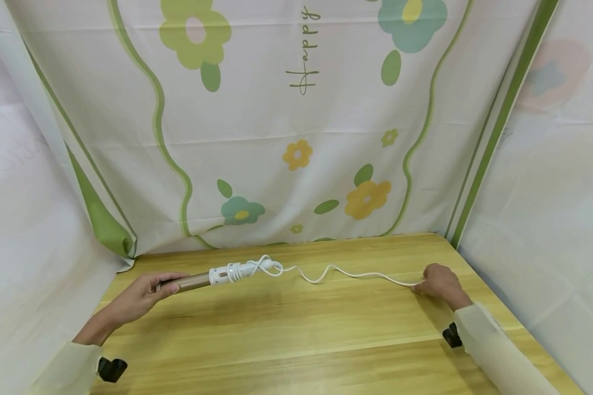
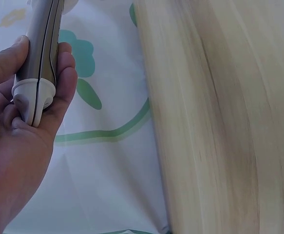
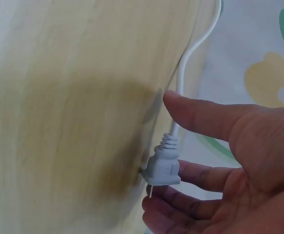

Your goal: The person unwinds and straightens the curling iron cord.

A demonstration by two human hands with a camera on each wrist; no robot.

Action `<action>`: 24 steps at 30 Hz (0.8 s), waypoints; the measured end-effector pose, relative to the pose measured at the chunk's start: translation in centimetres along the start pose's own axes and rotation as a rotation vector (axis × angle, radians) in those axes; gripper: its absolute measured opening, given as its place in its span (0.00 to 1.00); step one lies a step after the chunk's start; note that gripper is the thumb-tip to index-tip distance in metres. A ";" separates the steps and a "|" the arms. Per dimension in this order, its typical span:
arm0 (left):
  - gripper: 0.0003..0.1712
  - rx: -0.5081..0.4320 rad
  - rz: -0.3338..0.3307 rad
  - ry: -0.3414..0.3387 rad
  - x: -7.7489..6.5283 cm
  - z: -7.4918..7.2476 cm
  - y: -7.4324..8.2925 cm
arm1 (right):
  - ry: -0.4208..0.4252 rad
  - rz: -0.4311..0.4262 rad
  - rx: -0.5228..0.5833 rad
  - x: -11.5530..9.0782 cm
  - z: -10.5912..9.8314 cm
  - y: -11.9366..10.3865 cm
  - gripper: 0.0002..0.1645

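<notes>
My left hand point(image 1: 137, 296) grips the brown barrel end of a hair straightener point(image 1: 194, 282), holding it above the left part of the table. In the left wrist view, its split white tip point(image 2: 33, 100) lies at the palm, with the thumb on one side and fingers on the other. White cord point(image 1: 260, 265) is looped round the white handle. From there the cord runs in waves to my right hand point(image 1: 440, 282). Seen in the right wrist view, that hand holds the white two-prong plug point(image 3: 162, 166), the thumb by the cord and the fingers curled behind the plug.
The wooden table point(image 1: 296, 334) lies under both hands. A white cloth with printed flowers point(image 1: 257, 120) hangs along its back edge, and more cloth point(image 1: 563, 219) hangs on the sides. A black wrist device point(image 1: 111, 370) is on each sleeve.
</notes>
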State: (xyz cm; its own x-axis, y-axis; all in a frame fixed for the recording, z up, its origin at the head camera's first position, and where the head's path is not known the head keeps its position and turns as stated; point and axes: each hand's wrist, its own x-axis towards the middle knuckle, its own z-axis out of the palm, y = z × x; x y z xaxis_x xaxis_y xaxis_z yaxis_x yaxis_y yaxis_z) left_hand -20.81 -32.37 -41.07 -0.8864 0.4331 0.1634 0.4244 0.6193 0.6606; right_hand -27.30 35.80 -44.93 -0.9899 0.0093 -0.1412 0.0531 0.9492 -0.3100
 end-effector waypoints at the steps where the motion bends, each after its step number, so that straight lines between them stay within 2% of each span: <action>1: 0.20 -0.001 0.001 0.002 0.0 0.0 0.0 | -0.007 0.006 -0.003 0.0 0.0 0.0 0.29; 4: 0.19 0.002 0.008 0.004 0.0 0.0 0.2 | -0.024 0.015 -0.011 0.0 -0.1 0.0 0.32; 11: 0.19 -0.009 0.020 0.007 0.0 -0.1 0.3 | -0.020 -0.005 -0.008 0.0 0.2 -0.1 0.33; 17: 0.20 -0.007 -0.006 0.003 0.1 -0.1 0.1 | -0.011 -0.060 -0.006 0.2 0.6 -1.2 0.35; 24: 0.20 -0.004 -0.012 -0.010 0.1 0.0 0.0 | -0.001 -0.107 -0.029 0.1 1.3 -2.7 0.33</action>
State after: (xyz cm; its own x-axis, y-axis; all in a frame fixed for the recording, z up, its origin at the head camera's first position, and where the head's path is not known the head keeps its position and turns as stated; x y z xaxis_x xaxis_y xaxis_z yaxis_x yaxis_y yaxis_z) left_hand -20.91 -32.38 -41.05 -0.8897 0.4318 0.1483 0.4128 0.6222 0.6652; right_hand -27.40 32.79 -45.37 -0.9896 -0.0928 -0.1098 -0.0566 0.9536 -0.2956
